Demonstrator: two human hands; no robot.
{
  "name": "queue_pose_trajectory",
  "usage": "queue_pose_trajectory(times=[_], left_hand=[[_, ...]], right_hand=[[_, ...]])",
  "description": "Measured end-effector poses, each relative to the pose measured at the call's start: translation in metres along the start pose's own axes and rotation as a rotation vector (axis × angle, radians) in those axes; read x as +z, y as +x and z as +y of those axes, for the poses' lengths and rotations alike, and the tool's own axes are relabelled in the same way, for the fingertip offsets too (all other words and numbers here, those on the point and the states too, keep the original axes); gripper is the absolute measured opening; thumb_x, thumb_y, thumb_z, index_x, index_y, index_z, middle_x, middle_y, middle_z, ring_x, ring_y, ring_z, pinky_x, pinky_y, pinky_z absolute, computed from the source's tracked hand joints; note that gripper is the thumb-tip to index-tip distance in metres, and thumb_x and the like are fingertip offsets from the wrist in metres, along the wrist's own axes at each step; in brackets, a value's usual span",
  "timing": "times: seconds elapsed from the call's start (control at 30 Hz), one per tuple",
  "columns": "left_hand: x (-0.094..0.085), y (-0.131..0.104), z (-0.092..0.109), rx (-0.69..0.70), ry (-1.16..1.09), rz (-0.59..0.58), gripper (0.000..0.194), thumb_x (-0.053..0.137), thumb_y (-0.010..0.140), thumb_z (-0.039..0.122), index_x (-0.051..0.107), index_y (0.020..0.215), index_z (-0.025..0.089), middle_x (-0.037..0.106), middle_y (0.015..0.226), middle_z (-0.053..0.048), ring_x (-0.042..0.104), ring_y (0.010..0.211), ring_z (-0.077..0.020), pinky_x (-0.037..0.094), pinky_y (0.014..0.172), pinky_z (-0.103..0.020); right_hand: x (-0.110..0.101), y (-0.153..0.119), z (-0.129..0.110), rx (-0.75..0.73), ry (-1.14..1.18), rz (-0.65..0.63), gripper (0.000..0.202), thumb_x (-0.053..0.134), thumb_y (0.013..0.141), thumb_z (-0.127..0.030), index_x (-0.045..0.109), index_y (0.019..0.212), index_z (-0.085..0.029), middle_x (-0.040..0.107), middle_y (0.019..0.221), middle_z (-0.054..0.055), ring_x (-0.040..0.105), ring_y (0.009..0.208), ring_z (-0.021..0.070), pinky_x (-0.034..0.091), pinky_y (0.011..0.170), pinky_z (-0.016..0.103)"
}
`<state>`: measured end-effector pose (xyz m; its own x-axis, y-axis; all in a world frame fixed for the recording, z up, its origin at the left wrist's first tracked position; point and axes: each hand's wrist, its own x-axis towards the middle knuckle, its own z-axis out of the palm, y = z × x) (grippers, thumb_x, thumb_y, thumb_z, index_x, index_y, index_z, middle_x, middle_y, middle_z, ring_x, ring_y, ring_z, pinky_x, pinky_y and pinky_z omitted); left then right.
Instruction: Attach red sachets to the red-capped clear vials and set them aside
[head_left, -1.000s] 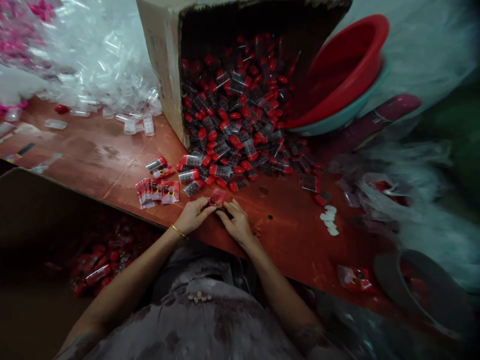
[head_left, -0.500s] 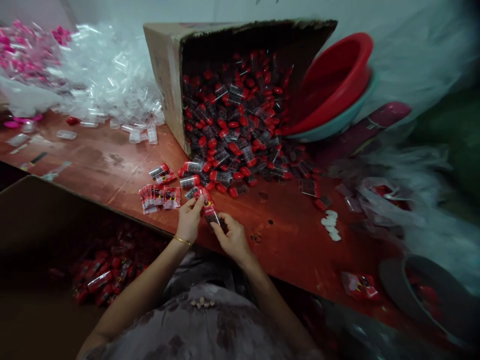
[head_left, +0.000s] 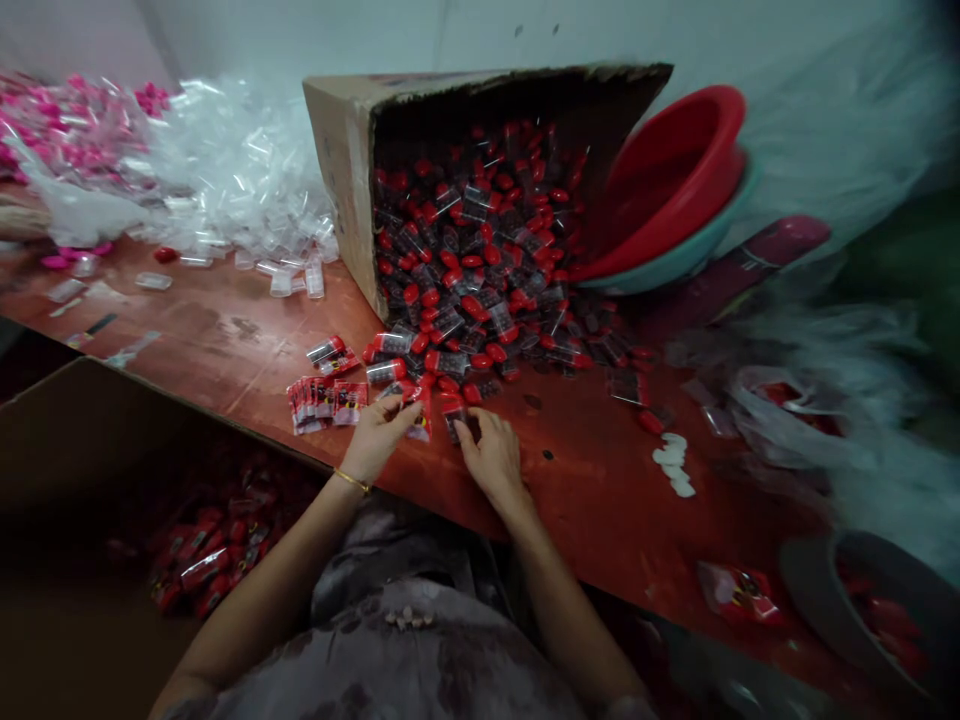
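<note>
My left hand (head_left: pixel 379 435), with a yellow bracelet at the wrist, pinches a red printed packet (head_left: pixel 420 412) over the front of the table. Just to its right, my right hand (head_left: pixel 491 450) holds a small clear container with a red cap (head_left: pixel 453 412), its cap end pointing away from me. The packet and the container are apart. Beyond both hands lies a heap of similar red-capped containers (head_left: pixel 472 300), spilling from a cardboard box (head_left: pixel 341 180) on its side. Left of my left hand, several red packets (head_left: pixel 322 400) lie overlapping in a row.
Clear plastic containers (head_left: pixel 247 200) and pink pieces (head_left: pixel 82 130) are piled at the back left. A red basin (head_left: pixel 675 180) leans right of the box. White discs (head_left: pixel 675 465) lie on the red table (head_left: pixel 585 520). An open box (head_left: pixel 112 420) stands below at the left.
My hands have moved apart. The container in my right hand, earlier against the packet in my left, is now separate from it. The view has shifted slightly.
</note>
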<state>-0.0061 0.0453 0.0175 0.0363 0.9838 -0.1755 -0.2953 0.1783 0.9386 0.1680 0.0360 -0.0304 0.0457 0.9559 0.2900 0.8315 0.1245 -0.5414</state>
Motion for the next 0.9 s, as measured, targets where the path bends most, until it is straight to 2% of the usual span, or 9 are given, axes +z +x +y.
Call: queue_pose_trajectory(times=[0.07, 0.13, 0.23, 0.37, 0.53, 0.67, 0.73, 0.8, 0.9], left_hand=[[-0.002, -0.004, -0.001, -0.032, 0.125, -0.158, 0.03, 0.074, 0.059, 0.038, 0.065, 0.073, 0.013, 0.062, 0.063, 0.0, 0.054, 0.056, -0.0109, 0.046, 0.057, -0.024], [-0.005, -0.009, -0.001, -0.075, 0.212, -0.293, 0.03, 0.074, 0.06, 0.035, 0.065, 0.079, 0.013, 0.062, 0.065, 0.0, 0.054, 0.054, -0.0106, 0.046, 0.056, -0.024], [-0.012, -0.016, -0.003, -0.045, 0.321, -0.404, 0.029, 0.074, 0.061, 0.03, 0.064, 0.084, 0.015, 0.064, 0.073, -0.001, 0.057, 0.064, -0.0124, 0.047, 0.062, -0.025], [-0.027, -0.022, -0.003, -0.032, 0.393, -0.312, 0.039, 0.076, 0.059, 0.027, 0.062, 0.095, 0.016, 0.063, 0.073, 0.0, 0.055, 0.062, -0.012, 0.044, 0.058, -0.023], [-0.033, -0.026, -0.006, -0.001, 0.255, -0.056, 0.049, 0.078, 0.054, 0.021, 0.061, 0.099, 0.016, 0.057, 0.06, 0.005, 0.048, 0.051, -0.0075, 0.04, 0.05, -0.019], [-0.025, -0.03, -0.016, -0.112, 0.021, 0.066, 0.041, 0.079, 0.052, 0.032, 0.064, 0.086, 0.015, 0.061, 0.063, 0.003, 0.054, 0.055, -0.0089, 0.048, 0.056, -0.021], [-0.022, -0.031, -0.023, -0.196, -0.042, 0.1, 0.037, 0.079, 0.051, 0.039, 0.063, 0.073, 0.013, 0.061, 0.063, 0.003, 0.054, 0.053, -0.0083, 0.05, 0.054, -0.022], [-0.023, -0.03, -0.027, -0.237, -0.057, 0.127, 0.039, 0.079, 0.049, 0.042, 0.062, 0.066, 0.013, 0.059, 0.061, 0.004, 0.053, 0.05, -0.0072, 0.05, 0.05, -0.021], [-0.028, -0.029, -0.028, -0.227, -0.089, 0.182, 0.039, 0.08, 0.047, 0.04, 0.062, 0.067, 0.013, 0.06, 0.061, 0.004, 0.056, 0.052, -0.0082, 0.052, 0.052, -0.021]], right_hand=[[-0.011, 0.002, -0.006, -0.03, 0.114, 0.011, 0.037, 0.043, 0.087, -0.035, 0.055, 0.114, -0.012, 0.061, 0.107, 0.016, 0.057, 0.093, 0.0254, 0.045, 0.084, 0.042], [-0.022, 0.0, -0.015, -0.115, 0.302, -0.1, 0.036, 0.043, 0.088, -0.033, 0.052, 0.118, -0.016, 0.062, 0.106, 0.012, 0.059, 0.091, 0.0211, 0.047, 0.082, 0.036], [-0.028, -0.007, -0.03, -0.168, 0.498, -0.303, 0.022, 0.05, 0.084, -0.028, 0.06, 0.103, -0.021, 0.066, 0.09, 0.004, 0.061, 0.079, 0.0166, 0.049, 0.072, 0.028], [-0.015, -0.019, -0.043, 0.058, 0.687, -0.271, 0.012, 0.052, 0.079, -0.027, 0.059, 0.074, -0.019, 0.059, 0.062, -0.002, 0.054, 0.056, 0.0117, 0.046, 0.054, 0.023], [0.008, -0.032, -0.054, 0.209, 0.947, -0.411, 0.017, 0.053, 0.079, -0.035, 0.06, 0.082, -0.02, 0.057, 0.065, -0.003, 0.049, 0.048, 0.0084, 0.045, 0.043, 0.02], [0.011, -0.026, -0.053, 0.084, 0.777, -0.334, 0.022, 0.046, 0.085, -0.035, 0.061, 0.083, -0.02, 0.062, 0.069, 0.0, 0.055, 0.055, 0.0119, 0.049, 0.051, 0.024], [0.003, -0.014, -0.045, -0.094, 0.533, -0.245, 0.025, 0.044, 0.087, -0.034, 0.062, 0.094, -0.02, 0.067, 0.086, 0.005, 0.061, 0.078, 0.0183, 0.051, 0.071, 0.032], [-0.008, 0.005, -0.033, -0.283, 0.236, -0.2, 0.033, 0.047, 0.086, -0.036, 0.058, 0.111, -0.017, 0.062, 0.111, 0.012, 0.054, 0.102, 0.0258, 0.043, 0.09, 0.043], [-0.024, 0.034, -0.011, -0.462, -0.077, -0.285, 0.056, 0.057, 0.08, -0.046, 0.049, 0.126, -0.015, 0.052, 0.126, 0.016, 0.046, 0.11, 0.0312, 0.038, 0.093, 0.047]])
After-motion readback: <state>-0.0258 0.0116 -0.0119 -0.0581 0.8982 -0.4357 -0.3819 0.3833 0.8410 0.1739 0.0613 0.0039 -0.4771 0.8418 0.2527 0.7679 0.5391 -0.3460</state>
